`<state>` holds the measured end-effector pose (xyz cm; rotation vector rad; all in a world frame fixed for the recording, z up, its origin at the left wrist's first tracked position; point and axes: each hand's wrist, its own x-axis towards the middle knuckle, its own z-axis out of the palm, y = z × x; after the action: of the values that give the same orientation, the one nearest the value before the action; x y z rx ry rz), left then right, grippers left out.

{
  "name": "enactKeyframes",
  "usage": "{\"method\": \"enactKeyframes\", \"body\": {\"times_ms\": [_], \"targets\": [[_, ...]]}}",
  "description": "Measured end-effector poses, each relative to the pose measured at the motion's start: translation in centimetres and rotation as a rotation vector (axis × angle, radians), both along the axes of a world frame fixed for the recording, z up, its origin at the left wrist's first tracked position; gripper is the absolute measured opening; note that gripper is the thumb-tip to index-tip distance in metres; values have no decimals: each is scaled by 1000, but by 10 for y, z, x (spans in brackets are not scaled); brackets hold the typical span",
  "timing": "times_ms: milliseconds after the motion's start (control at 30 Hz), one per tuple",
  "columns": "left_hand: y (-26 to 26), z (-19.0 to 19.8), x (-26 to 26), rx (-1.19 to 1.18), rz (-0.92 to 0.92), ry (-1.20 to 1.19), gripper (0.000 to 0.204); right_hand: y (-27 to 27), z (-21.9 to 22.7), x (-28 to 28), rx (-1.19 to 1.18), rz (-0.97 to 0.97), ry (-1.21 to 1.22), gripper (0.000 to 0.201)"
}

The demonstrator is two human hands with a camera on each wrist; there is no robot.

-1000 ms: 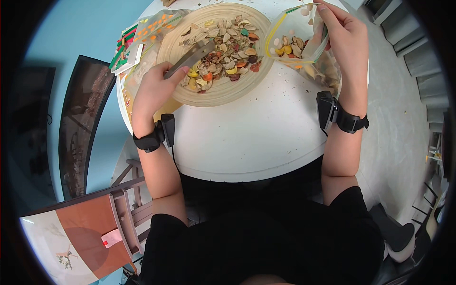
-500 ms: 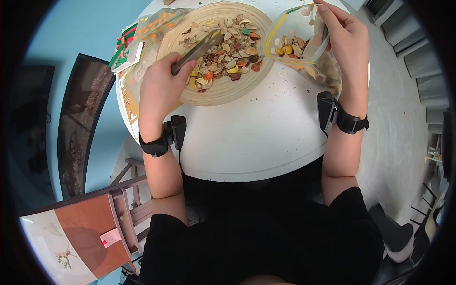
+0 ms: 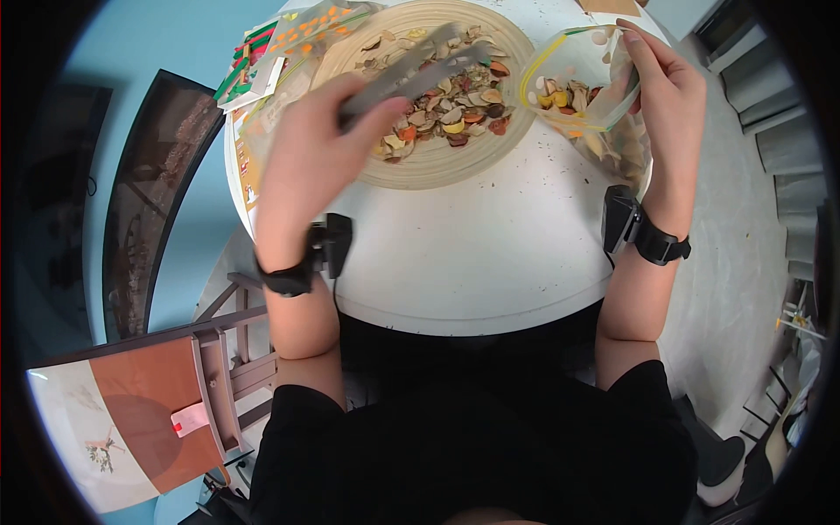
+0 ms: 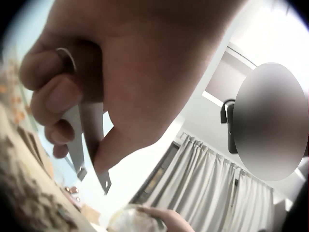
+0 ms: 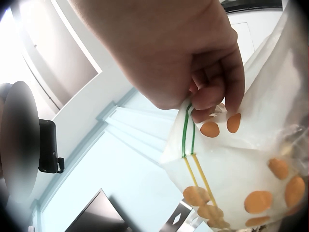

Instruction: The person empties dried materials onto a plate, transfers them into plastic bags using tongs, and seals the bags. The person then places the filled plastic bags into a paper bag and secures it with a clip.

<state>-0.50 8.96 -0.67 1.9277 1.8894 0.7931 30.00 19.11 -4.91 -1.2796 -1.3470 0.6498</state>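
My left hand [image 3: 319, 157] grips metal tongs [image 3: 402, 74] over the round wooden plate [image 3: 420, 179]. In the left wrist view, the tongs [image 4: 91, 130] have their two tips apart with nothing between them. Dried potpourri [image 3: 451, 109], in beige, yellow, orange and dark pieces, is spread across the plate below. On the right, my right hand [image 3: 669, 96] pinches the rim of a clear zip bag [image 3: 582, 52], whose mouth gapes toward the plate. Some potpourri pieces [image 3: 569, 96] lie inside it. Orange dots and a green and yellow zip strip mark the bag [image 5: 227, 169] in the right wrist view.
Another orange-dotted bag [image 3: 315, 31] lies at the plate's left, beside a white box [image 3: 254, 83] with red and green sticks. Small crumbs dot the white table [image 3: 472, 254]. A piece of brown cardboard [image 3: 608, 7] sits at the far edge.
My left hand has lifted the tongs up from the potpourri and moved right, and the tongs' arms have spread. My right hand keeps its hold on the bag; the head view has shifted slightly.
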Motion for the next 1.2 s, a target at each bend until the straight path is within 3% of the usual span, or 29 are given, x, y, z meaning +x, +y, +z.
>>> {"method": "enactKeyframes", "body": {"times_ms": [200,433,733,1067,1200], "targets": [[-22,16,-72,-164,208,104,35,1,-1,2,-12,9,-7,28],[-46,31,-76,-510,65,120,28,-1,2,-1,12,8,-15,28],[-4,-29,-40,-205,83,292,45,3,-3,2,5,6,-13,28],[-9,3,-63,-360,288,194,47,4,-6,6,13,41,-1,29],[-4,-16,-52,-376,149,224,49,4,-6,5,21,31,-2,29]]}}
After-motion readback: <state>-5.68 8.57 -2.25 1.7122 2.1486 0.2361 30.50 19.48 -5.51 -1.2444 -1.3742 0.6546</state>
